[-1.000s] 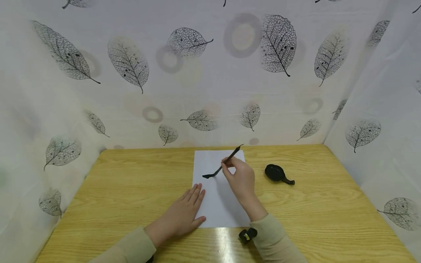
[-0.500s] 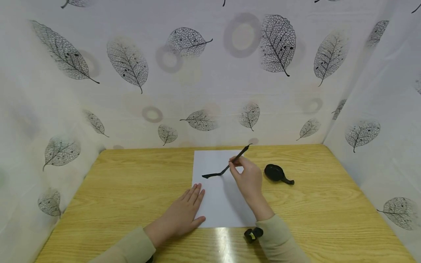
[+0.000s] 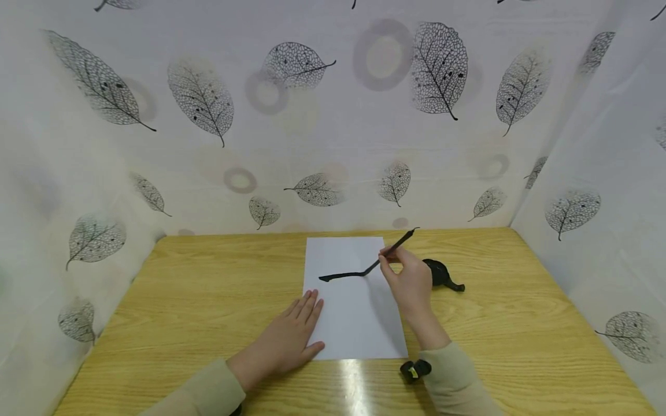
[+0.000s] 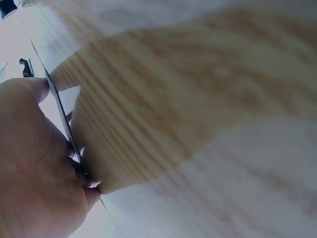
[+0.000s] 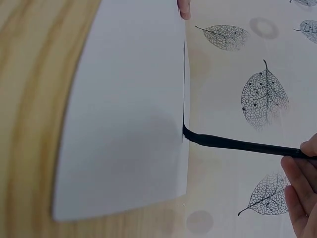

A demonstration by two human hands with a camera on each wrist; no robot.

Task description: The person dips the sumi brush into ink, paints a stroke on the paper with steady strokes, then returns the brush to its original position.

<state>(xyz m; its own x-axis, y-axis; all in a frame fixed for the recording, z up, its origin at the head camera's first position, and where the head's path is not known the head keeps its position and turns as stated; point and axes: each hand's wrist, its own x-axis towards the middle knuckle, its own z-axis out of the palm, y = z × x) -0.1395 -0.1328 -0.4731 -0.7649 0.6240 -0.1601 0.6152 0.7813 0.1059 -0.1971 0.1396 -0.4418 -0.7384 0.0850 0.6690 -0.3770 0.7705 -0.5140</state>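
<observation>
A white sheet of paper (image 3: 359, 323) lies on the wooden table. In the head view, my left hand (image 3: 291, 335) rests flat with fingers straight over the sheet's left edge. My right hand (image 3: 411, 283) pinches a dark ink brush (image 3: 400, 241) between thumb and fingers, its shaft tilted up to the right. The bent bristle tip touches the paper at the right end of a black, nearly level stroke (image 3: 340, 275). In the right wrist view, the brush (image 5: 237, 144) meets the sheet (image 5: 124, 89) at its tip. The left wrist view shows my left palm (image 4: 34, 163) close up.
Just right of my right hand sits a small black dish with a short handle (image 3: 442, 274), partly hidden by that hand. A white cloth with leaf prints (image 3: 333, 133) surrounds the table (image 3: 224, 277) at the back and sides. A black device (image 3: 415, 370) sits at my right wrist.
My right hand has moved the brush steadily rightward, and the black stroke has lengthened behind it. The hand now partly covers the dish. My left hand has stayed put.
</observation>
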